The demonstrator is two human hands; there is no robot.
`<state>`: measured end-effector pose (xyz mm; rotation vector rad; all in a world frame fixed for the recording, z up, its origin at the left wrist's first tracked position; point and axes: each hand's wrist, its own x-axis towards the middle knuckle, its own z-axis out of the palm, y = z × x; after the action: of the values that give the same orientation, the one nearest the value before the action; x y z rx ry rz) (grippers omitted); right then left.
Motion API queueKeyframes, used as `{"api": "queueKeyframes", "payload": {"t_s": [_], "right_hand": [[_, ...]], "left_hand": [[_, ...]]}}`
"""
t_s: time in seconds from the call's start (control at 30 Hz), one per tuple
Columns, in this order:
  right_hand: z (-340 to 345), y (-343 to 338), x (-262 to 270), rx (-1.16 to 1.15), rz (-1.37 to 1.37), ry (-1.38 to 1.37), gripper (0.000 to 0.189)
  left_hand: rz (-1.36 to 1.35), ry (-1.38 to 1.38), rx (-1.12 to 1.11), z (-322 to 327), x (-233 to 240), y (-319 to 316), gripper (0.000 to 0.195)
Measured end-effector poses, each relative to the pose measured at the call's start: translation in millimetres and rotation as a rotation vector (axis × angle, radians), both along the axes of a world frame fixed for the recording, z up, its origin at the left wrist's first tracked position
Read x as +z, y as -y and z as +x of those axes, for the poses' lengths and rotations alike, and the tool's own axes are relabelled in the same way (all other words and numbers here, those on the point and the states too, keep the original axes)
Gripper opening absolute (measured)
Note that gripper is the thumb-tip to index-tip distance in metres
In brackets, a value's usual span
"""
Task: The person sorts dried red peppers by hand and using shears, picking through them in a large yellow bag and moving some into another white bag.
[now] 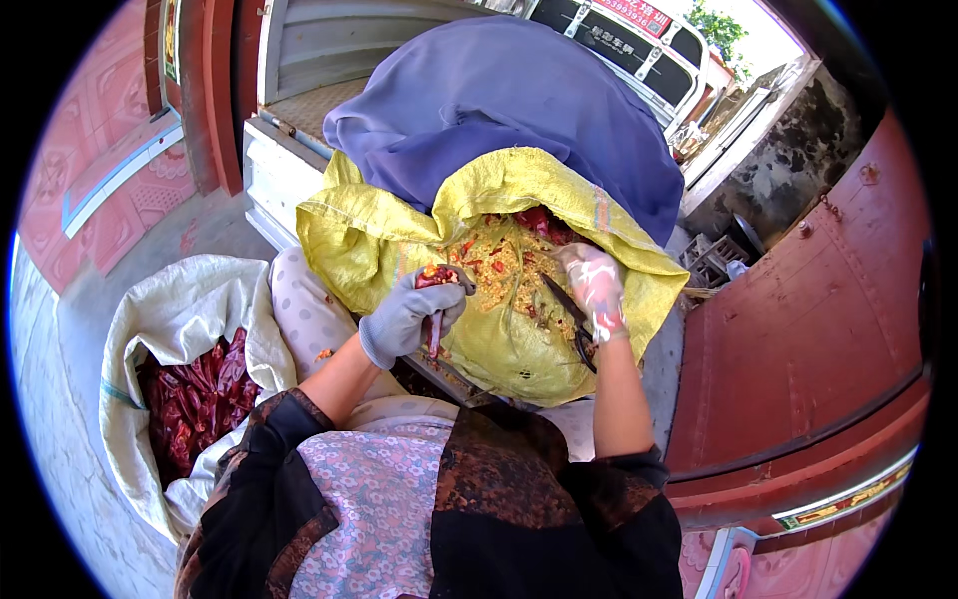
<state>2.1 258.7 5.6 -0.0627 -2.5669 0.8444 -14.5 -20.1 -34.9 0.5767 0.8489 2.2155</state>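
My left hand [415, 314], in a grey glove, is closed around dried red chili peppers [436, 278]; a pepper end sticks out below the fist. My right hand [595, 281], in a pink and white patterned glove, reaches to the right side of the yellow woven sack's opening. Dark scissors [565, 299] lie along the palm side of that hand, handles by the wrist; whether the fingers grip them or anything else is hidden. Inside the yellow woven sack [516, 363] are yellow chili seeds [498, 273] with red scraps, and whole dried chilies [535, 219] under the top fold.
At the left stands a white woven sack [194, 292] of dark red dried chilies [202, 397]. A large bundle under blue-purple cloth [509, 90] rises behind the yellow sack, beside a white truck bed [269, 172]. A red metal door [801, 322] is at the right.
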Motion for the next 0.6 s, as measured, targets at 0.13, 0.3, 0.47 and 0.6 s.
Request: {"api": "queueKeyframes", "payload": {"t_s": [0.13, 0.3, 0.47, 0.6], "right_hand": [[-60.3, -94.5, -14.2, -0.426, 1.099, 0.123, 0.021], [-86.6, -92.9, 44.8, -0.419, 0.888, 0.151, 0.065], [-95.3, -92.8, 60.9, -0.391, 0.843, 0.218, 0.048], [-85.3, -94.3, 32.8, -0.123, -0.223, 0.116, 0.055]], "left_hand": [[-0.049, 0.004, -0.068, 1.6, 1.6, 0.7, 0.017], [-0.056, 0.055, -0.036, 2.4, -5.2, 1.7, 0.017], [-0.042, 0.004, -0.164, -15.8, -9.7, -9.4, 0.016], [0.1, 0.307, -0.258, -46.4, 6.7, -40.4, 0.019]]}}
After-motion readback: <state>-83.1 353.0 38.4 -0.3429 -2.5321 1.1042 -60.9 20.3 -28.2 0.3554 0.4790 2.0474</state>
